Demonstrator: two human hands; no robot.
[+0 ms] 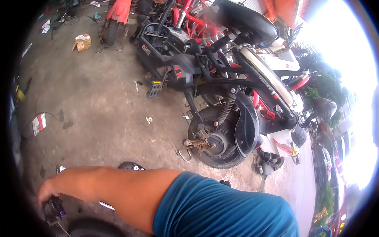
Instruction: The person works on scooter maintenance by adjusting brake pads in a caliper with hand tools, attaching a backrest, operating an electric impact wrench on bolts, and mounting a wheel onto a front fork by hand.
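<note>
My right hand (49,190) is at the lower left edge, at the end of a bare arm with a blue sleeve. Its fingers are closed round a small dark part (53,210), which has a thin pale cable or wire below it. What the part is cannot be made out clearly. Near the bottom edge, below the forearm, a dark tyre (94,228) is partly visible. My left hand is out of view.
The view is tilted sideways. A black electric scooter (227,102) stands in the middle, its rear wheel (221,146) low. A red-fendered vehicle (117,14), crumpled cardboard (82,42) and a red-and-white box (39,123) are on the concrete floor (98,87).
</note>
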